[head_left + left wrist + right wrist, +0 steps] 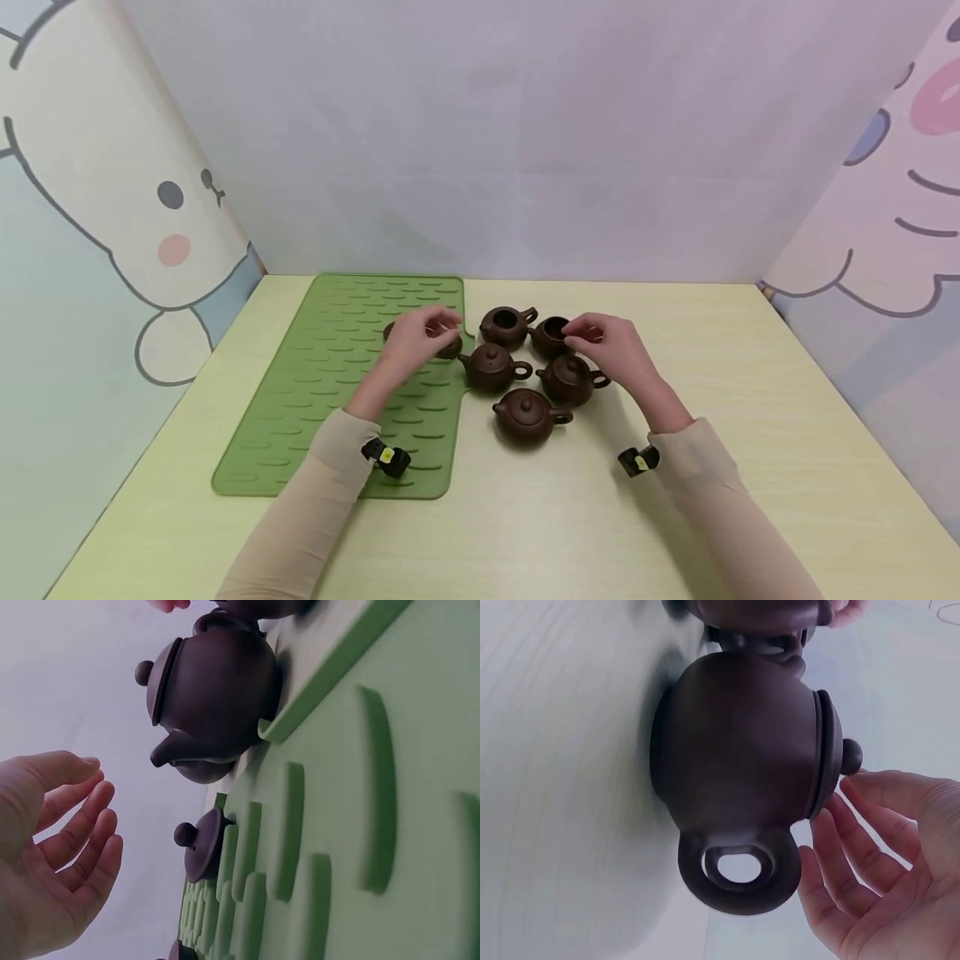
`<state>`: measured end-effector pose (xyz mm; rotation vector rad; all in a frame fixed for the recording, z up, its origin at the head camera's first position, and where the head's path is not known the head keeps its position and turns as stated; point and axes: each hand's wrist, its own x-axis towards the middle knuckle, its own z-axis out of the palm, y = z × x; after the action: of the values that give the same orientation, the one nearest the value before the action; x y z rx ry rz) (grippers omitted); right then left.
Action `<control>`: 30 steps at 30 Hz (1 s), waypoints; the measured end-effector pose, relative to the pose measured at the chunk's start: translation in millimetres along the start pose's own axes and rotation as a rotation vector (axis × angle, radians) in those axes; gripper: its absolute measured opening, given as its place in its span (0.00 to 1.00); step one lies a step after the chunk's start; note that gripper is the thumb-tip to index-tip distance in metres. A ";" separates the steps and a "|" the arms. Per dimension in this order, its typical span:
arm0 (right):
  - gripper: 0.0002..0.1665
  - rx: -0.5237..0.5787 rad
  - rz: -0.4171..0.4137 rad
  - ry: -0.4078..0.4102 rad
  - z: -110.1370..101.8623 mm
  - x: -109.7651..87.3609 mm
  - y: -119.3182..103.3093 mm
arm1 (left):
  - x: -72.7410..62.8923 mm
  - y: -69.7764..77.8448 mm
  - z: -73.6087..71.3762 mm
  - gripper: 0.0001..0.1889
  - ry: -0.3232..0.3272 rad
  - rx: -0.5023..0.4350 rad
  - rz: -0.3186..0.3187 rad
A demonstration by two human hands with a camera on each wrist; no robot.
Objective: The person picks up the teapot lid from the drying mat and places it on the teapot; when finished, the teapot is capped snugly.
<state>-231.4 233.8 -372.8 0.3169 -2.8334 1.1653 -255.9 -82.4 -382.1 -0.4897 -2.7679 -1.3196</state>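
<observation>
My left hand (415, 337) hovers over the green mat with loosely bent fingers and nothing held. Close to it lie two dark brown teapot lids, one (450, 347) by the mat's right edge, the other (387, 331) partly hidden behind the hand. The nearer lid (204, 846) shows its knob in the left wrist view. My right hand (611, 346), fingers loosely curved, is by a lidless teapot (550, 337); whether it touches the rim is unclear. Another lidless teapot (504, 327) stands beside it. Three lidded teapots stand nearer: one left (491, 369), one right (567, 381), one in front (526, 417).
The green ridged mat (300, 417) covers the left part of the pale wooden table (600, 533). A white wall (517, 167) rises behind, with cartoon-printed panels (90, 250) at the sides. The teapots stand close together, spouts and handles nearly touching.
</observation>
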 end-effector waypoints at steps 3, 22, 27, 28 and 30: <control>0.11 0.004 0.006 0.022 -2.0 -0.3 2.8 | 0.1 -2.1 -0.3 0.12 0.003 0.016 -0.009; 0.13 0.028 0.011 0.123 -3.0 4.2 24.5 | 3.4 -17.8 4.7 0.12 -0.003 0.004 -0.060; 0.15 0.030 0.038 0.103 -2.3 5.9 28.3 | 4.2 -20.6 7.0 0.13 -0.010 0.009 -0.070; 0.16 0.025 0.044 0.095 -1.8 6.2 28.8 | 4.6 -21.3 7.6 0.13 -0.012 0.008 -0.073; 0.18 0.014 0.055 0.075 -0.7 7.2 30.4 | 5.3 -22.6 8.9 0.13 -0.016 0.008 -0.079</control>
<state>-244.9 254.2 -392.2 0.1923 -2.7876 1.1811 -266.7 -87.5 -403.8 -0.3955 -2.8321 -1.3255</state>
